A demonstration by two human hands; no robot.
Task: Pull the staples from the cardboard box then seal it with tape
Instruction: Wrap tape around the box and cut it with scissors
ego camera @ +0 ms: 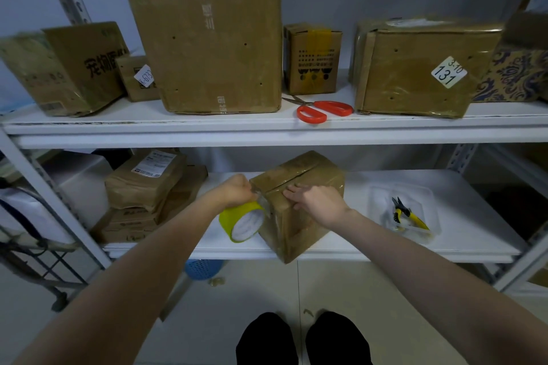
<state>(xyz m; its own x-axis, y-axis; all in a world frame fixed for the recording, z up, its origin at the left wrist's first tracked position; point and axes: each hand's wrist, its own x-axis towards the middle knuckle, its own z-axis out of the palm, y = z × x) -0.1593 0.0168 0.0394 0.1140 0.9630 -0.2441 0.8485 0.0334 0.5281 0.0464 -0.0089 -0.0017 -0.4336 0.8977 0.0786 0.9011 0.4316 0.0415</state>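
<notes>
Nearest the camera, two dark shoes (302, 341) stand on the pale floor, below the cardboard box (299, 204), which sits at the front edge of the lower shelf (355, 249) with one corner jutting past the edge. The right hand (314, 201) lies flat on top of the box, fingers spread along the closed flap seam, gripping nothing. The left hand (237, 191), just left of the box, is closed on a strip of clear tape drawn from the yellow-cored tape roll (241, 222), which hangs against the box's left face. Right of the box, well apart, a clear tray (427, 192) holds yellow-handled pliers (407, 213). Left of the box lies a stack of brown parcels (145, 195). On the upper shelf (267, 127) above the box, red-handled scissors (320, 109) lie among larger cartons (207, 44)
</notes>
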